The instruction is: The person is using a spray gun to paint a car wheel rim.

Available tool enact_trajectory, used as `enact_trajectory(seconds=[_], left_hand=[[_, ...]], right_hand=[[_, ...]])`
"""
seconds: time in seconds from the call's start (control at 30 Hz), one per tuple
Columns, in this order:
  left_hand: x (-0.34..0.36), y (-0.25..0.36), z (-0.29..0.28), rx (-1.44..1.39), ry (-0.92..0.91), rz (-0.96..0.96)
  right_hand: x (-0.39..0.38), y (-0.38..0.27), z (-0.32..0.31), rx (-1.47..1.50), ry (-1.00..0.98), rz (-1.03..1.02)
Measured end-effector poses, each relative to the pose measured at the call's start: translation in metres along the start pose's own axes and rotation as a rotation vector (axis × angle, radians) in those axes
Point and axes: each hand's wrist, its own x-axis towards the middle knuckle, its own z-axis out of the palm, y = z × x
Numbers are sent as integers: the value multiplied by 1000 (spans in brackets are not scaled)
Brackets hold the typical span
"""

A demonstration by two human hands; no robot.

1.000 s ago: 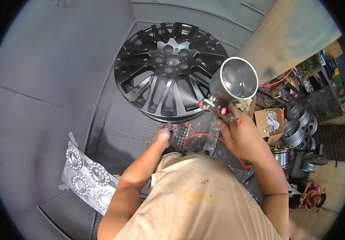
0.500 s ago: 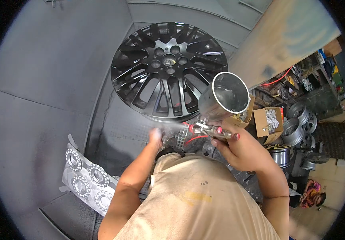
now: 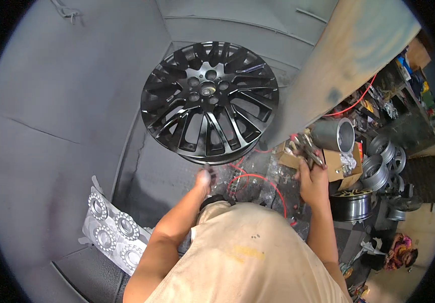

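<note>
Right hand (image 3: 312, 178) clenched on spray gun (image 3: 308, 147) with metal cup (image 3: 336, 135) at its one o'clock, left hand (image 3: 205, 178) blurred, grip unclear, just below black alloy wheel (image 3: 210, 101) at twelve, grey booth walls (image 3: 51, 111), hub caps (image 3: 111, 230) at eight o'clock

Ahead of the left hand (image 3: 205, 178) the black wheel (image 3: 210, 102) blocks the way; room opens to its left over bare grey floor. Beyond the right hand (image 3: 312, 179) and its spray gun (image 3: 328, 139) crowd a cardboard box (image 3: 339, 164) and stacked rims (image 3: 381, 159). Between the hands, red hose (image 3: 250, 182) loops.
</note>
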Motion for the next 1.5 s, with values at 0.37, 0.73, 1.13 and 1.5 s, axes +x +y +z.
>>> enact_trajectory(seconds=[0.37,0.73,1.13,1.5], left_hand=[[-75,-105,55,677,-1235,-387],[-119,-62,12,1199,-1110,-351],[-98,-29,-54,1390,-649,-272],[73,88,-149,243,28,42]], right_hand=[[-107,186,-38,28,261,277],[-115,244,-71,-79,162,254],[-46,101,-76,-19,-1,133],[52,-97,-31,12,-509,23]])
